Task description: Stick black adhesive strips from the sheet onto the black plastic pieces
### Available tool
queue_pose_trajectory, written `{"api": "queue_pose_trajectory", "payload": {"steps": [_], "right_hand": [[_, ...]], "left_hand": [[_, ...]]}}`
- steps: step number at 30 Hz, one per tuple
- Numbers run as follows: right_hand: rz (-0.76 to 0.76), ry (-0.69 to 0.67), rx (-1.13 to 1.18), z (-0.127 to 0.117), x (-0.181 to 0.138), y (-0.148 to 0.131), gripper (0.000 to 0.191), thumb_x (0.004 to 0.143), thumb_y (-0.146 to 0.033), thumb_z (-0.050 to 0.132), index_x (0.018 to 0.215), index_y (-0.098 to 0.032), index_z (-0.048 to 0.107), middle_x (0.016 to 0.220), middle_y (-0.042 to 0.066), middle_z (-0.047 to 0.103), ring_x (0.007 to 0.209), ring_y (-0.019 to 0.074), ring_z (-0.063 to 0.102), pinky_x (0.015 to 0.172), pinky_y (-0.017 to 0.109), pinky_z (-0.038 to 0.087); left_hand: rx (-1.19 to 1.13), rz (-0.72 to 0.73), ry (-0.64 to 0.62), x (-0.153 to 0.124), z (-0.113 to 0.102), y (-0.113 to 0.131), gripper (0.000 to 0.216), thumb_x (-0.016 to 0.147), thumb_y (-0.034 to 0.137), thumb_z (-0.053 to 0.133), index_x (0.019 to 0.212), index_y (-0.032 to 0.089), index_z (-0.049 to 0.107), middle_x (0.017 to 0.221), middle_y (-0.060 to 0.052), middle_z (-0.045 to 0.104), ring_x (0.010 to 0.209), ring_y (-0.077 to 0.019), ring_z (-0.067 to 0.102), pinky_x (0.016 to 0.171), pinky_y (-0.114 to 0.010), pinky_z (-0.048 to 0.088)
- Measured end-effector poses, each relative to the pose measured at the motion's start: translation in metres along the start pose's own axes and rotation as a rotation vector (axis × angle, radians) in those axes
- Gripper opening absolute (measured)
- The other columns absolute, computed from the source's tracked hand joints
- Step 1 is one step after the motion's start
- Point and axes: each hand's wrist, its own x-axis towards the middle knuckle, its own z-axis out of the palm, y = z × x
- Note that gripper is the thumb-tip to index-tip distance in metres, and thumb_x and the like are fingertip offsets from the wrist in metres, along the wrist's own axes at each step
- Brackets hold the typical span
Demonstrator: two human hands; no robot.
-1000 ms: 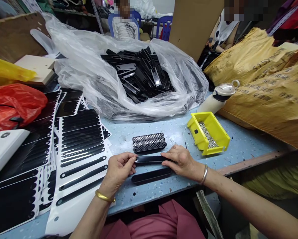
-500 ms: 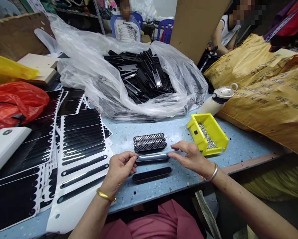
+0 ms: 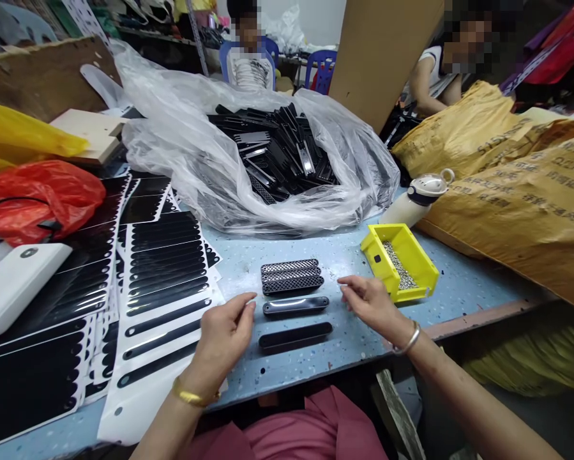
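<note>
A glossy dark bar point(image 3: 296, 306) with a hole at each end lies on the blue speckled table between my hands. To its left, my left hand point(image 3: 226, 332) is held off the bar, thumb and forefinger slightly apart with nothing visible between them. My right hand point(image 3: 370, 303) is clear of the bar's right end, fingers loosely bent and empty. Behind the bar sit several mesh-patterned black bars point(image 3: 292, 276) side by side. A plain black bar point(image 3: 295, 338) lies nearer the table's front edge. Left of my left hand is a white sheet point(image 3: 169, 367) bearing black strip stickers point(image 3: 165, 316).
A yellow bin point(image 3: 428, 271) of small metal parts point(image 3: 400, 265) stands right of my right hand, with a bottle point(image 3: 418, 198) behind. Clear plastic point(image 3: 181, 166) surrounds piled black pieces point(image 3: 287, 144). Woven sacks point(image 3: 516, 198) lean at right. Two people sit beyond.
Both hands have let go of the glossy bar, which now rests on the table. My left hand drew back left; my right hand moved slightly right. The view shifted a little.
</note>
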Motion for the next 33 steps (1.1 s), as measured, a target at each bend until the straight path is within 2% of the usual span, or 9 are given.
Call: {"api": "queue_pose_trajectory", "payload": {"steps": [3,6,9,12,17,22,28,31,33], "right_hand": [[-0.263,0.141,-0.109,-0.008,-0.02,-0.012,0.021,0.088,-0.026,0.058,0.095,-0.009,0.068,0.066,0.006,0.063,0.058,0.0159,0.059,0.056,0.029,0.046],[-0.526,0.055,-0.223,0.003,-0.04,-0.035,0.023,0.087,-0.027,0.063,0.101,-0.009,0.067,0.071,0.007,0.061,0.065,0.0185,0.057,0.058,0.031,0.045],[-0.648,-0.06,-0.345,0.025,-0.048,-0.051,0.019,0.09,-0.02,0.057,0.102,-0.011,0.067,0.068,0.006,0.06,0.061,0.0186,0.055,0.054,0.031,0.041],[-0.689,-0.044,-0.406,0.042,-0.041,-0.049,0.02,0.091,-0.012,0.05,0.101,-0.01,0.067,0.065,0.005,0.061,0.058,0.0189,0.056,0.053,0.031,0.041],[-0.721,0.065,-0.375,0.044,-0.029,-0.034,0.019,0.092,-0.011,0.048,0.104,-0.011,0.063,0.066,0.006,0.063,0.055,0.0182,0.058,0.052,0.031,0.043],[-0.754,-0.035,-0.135,0.053,-0.041,-0.066,0.035,0.09,-0.011,0.056,0.125,-0.014,0.052,0.07,0.005,0.06,0.059,0.0189,0.057,0.054,0.031,0.046],[-0.651,-0.315,-0.122,0.121,-0.043,-0.108,0.014,0.092,-0.018,0.05,0.1,-0.015,0.061,0.083,0.009,0.058,0.074,0.022,0.057,0.065,0.034,0.049],[-0.647,-0.313,-0.19,0.14,-0.036,-0.11,0.015,0.092,-0.023,0.052,0.082,-0.017,0.061,0.077,0.007,0.056,0.068,0.02,0.054,0.062,0.031,0.044],[-0.639,-0.311,-0.184,0.142,-0.033,-0.113,0.021,0.092,-0.024,0.053,0.074,-0.018,0.061,0.071,0.005,0.055,0.063,0.0178,0.053,0.058,0.029,0.04]], "left_hand": [[0.134,0.036,0.238,-0.012,-0.036,-0.002,0.039,0.076,0.046,0.057,0.101,0.019,0.072,0.07,-0.002,0.072,0.06,-0.0174,0.066,0.057,-0.026,0.05],[0.333,-0.079,0.47,-0.022,-0.077,-0.016,0.039,0.073,0.048,0.058,0.097,0.02,0.071,0.075,-0.003,0.073,0.067,-0.0196,0.067,0.062,-0.028,0.049],[0.471,-0.196,0.488,-0.031,-0.111,-0.042,0.034,0.071,0.046,0.059,0.088,0.018,0.069,0.069,-0.003,0.07,0.066,-0.0215,0.066,0.064,-0.03,0.047],[0.53,-0.271,0.478,-0.04,-0.126,-0.067,0.034,0.067,0.049,0.061,0.082,0.018,0.066,0.061,-0.002,0.065,0.061,-0.0216,0.064,0.059,-0.03,0.045],[0.466,-0.216,0.529,-0.056,-0.123,-0.087,0.037,0.071,0.047,0.06,0.095,0.02,0.067,0.066,0.0,0.066,0.054,-0.0164,0.059,0.056,-0.028,0.044],[0.012,-0.269,0.568,-0.068,-0.114,-0.084,0.036,0.071,0.038,0.063,0.1,0.016,0.066,0.064,0.0,0.065,0.058,-0.0163,0.062,0.054,-0.025,0.046],[-0.815,-0.433,0.524,-0.074,-0.098,-0.057,0.049,0.054,0.028,0.083,0.097,0.012,0.064,0.068,-0.004,0.071,0.058,-0.017,0.066,0.053,-0.026,0.052],[-0.998,-0.476,0.366,-0.079,-0.093,-0.05,0.038,0.054,0.024,0.084,0.085,0.01,0.068,0.067,-0.006,0.071,0.058,-0.0165,0.066,0.057,-0.026,0.054],[-1.001,-0.49,0.301,-0.083,-0.091,-0.049,0.029,0.057,0.027,0.083,0.076,0.01,0.068,0.06,-0.003,0.068,0.05,-0.0133,0.062,0.048,-0.023,0.049]]}}
